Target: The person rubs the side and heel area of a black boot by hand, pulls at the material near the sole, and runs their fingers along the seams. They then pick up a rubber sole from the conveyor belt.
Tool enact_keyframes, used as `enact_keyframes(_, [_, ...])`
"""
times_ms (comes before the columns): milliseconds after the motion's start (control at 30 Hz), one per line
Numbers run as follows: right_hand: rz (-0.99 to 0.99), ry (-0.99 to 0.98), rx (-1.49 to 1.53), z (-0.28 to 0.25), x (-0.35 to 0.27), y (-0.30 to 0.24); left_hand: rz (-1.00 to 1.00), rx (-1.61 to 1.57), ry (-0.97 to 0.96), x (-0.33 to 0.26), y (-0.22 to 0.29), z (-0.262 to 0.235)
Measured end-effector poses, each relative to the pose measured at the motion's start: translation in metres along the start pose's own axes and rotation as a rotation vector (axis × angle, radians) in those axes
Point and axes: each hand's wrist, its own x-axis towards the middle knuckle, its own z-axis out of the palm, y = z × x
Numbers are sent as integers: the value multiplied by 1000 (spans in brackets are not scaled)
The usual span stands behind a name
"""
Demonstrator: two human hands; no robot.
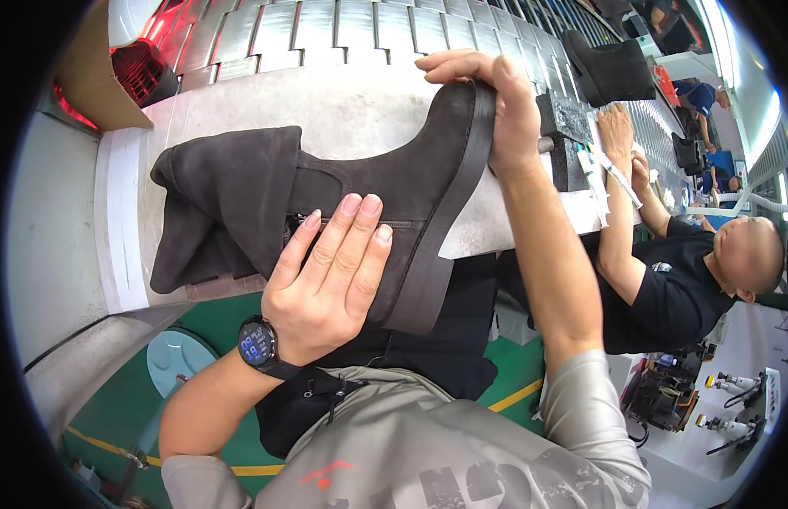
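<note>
At your far left stands 1 cardboard box [97, 59], its contents hidden from view. Right of it, 1 dark boot [394, 182] lies sideways across the pale worktop [351, 106], sole to the right and partly past the near edge. It looks matte and suede-like, its shaft slumped in folds, with 1 side zip [404, 225]. Your left hand [324, 293] rests flat beside that zip, 4 fingers slightly spread; your right hand [511, 114] curves around the toe. Farther right you have 2 slim white tools [599, 199], 1 co-worker [670, 293] and, beyond, at least 1 other boot [613, 69].
</note>
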Motion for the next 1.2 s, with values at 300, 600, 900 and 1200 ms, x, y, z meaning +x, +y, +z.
enact_keyframes(300, [-120, 165, 29, 19, -11, -6, -32, -42, -41, -5, 1, 3])
enact_keyframes(600, [190, 139, -38, 20, 2, -27, -66, -86, -21, -9, 1, 9])
enact_keyframes(900, [577, 94, -111, 22, 24, -22, -80, -253, -7, 11, -15, -19])
enact_keyframes(1200, [458, 19, -132, 54, -104, -90, -202, -265, 276, 82, -91, -74])
